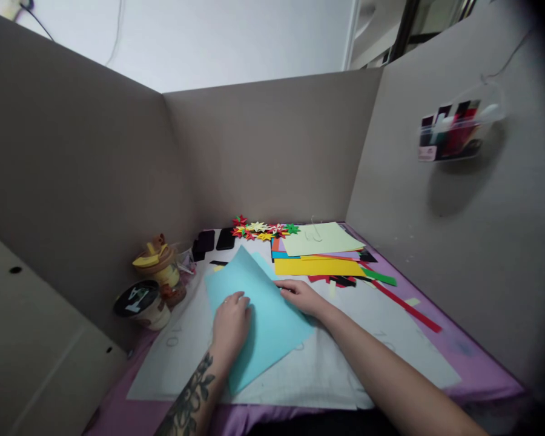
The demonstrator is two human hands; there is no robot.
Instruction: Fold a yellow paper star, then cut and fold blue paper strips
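Note:
A light blue sheet of paper (pixel 266 330) lies tilted on the white cloth, its top corner pointing away from me. Part of another light blue piece shows behind its upper right edge. My left hand (pixel 231 321) rests on the left part of the sheet, fingers curled, with a ring on one finger. At the sheet's right edge, my right hand (pixel 297 295) has its fingers closed together; a small dark thing shows at the fingertips, too small to name.
Coloured paper sheets (pixel 318 267) and strips (pixel 406 306) lie at the back right. Folded paper stars (pixel 266 230) sit at the back. Tubs (pixel 143 303) stand left, near dark flat objects (pixel 226 238). Grey panels (pixel 272 151) enclose the table; a clear container (pixel 458 130) hangs right.

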